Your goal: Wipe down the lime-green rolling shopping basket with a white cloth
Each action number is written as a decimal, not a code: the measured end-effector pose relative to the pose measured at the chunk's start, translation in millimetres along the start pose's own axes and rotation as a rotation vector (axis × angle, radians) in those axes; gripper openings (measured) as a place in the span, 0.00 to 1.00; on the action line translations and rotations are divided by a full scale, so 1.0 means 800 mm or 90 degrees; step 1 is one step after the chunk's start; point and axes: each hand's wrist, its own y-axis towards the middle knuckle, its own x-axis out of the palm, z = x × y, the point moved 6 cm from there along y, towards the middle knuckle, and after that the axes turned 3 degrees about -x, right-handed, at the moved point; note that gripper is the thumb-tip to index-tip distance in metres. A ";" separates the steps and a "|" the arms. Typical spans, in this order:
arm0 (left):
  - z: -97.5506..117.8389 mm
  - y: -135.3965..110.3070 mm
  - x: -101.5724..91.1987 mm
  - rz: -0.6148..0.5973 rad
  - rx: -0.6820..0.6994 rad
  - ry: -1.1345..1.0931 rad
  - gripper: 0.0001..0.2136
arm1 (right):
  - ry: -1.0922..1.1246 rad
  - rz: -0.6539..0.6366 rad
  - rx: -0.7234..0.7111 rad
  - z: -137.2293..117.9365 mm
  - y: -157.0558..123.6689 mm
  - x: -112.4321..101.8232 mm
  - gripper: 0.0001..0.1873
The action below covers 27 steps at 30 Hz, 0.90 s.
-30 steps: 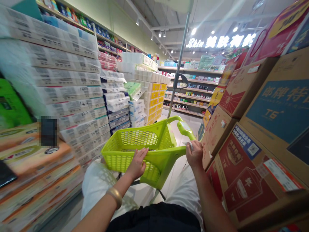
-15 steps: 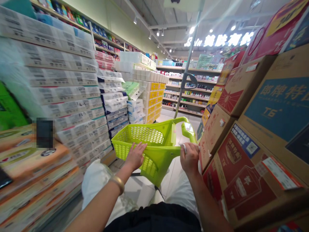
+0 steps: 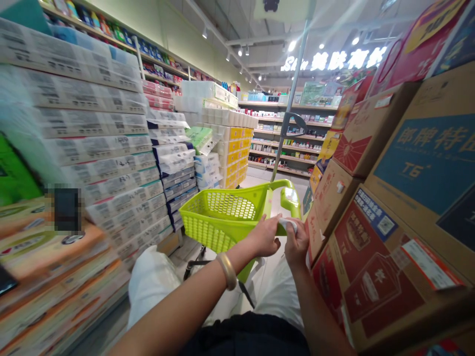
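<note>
A lime-green plastic shopping cart (image 3: pixel 218 225) with perforated basket walls stands right in front of me. My left hand (image 3: pixel 264 236), a gold-coloured bangle on its wrist, is closed around the cart's near rim beside the handle. Just to its right, my right hand (image 3: pixel 297 242) is closed on a small crumpled white wipe (image 3: pixel 288 224), pressed against the green handle bar. Whether the wipe is paper or fabric I cannot tell. The two hands almost touch. At the far end of the handle is a light panel (image 3: pixel 291 195).
Cardboard cartons (image 3: pixel 411 198) are stacked close on my right. To the left rise stacks of white wrapped packs (image 3: pixel 107 123) and orange tissue packs (image 3: pixel 55 267). A metal pole (image 3: pixel 291 89) stands behind the cart, with stocked shelves (image 3: pixel 285 143) farther back.
My left hand has slid right along the cart's rim, from the basket side to beside my right hand. The white wipe shows more now. The cart's basket has swung slightly right.
</note>
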 end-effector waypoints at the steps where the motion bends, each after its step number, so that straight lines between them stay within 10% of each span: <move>1: 0.002 0.004 0.003 0.015 -0.011 -0.027 0.34 | 0.024 0.005 0.026 0.004 -0.001 -0.001 0.13; 7: 0.002 -0.016 -0.009 0.116 -0.041 -0.122 0.21 | 0.066 0.050 0.134 0.010 -0.009 -0.014 0.15; 13: 0.006 -0.030 -0.021 0.144 -0.075 -0.174 0.03 | 0.002 -0.084 -0.061 -0.039 -0.011 -0.006 0.13; 27: -0.076 -0.119 -0.110 0.311 -0.233 -0.194 0.17 | 0.043 -0.230 -0.114 -0.069 -0.029 0.039 0.12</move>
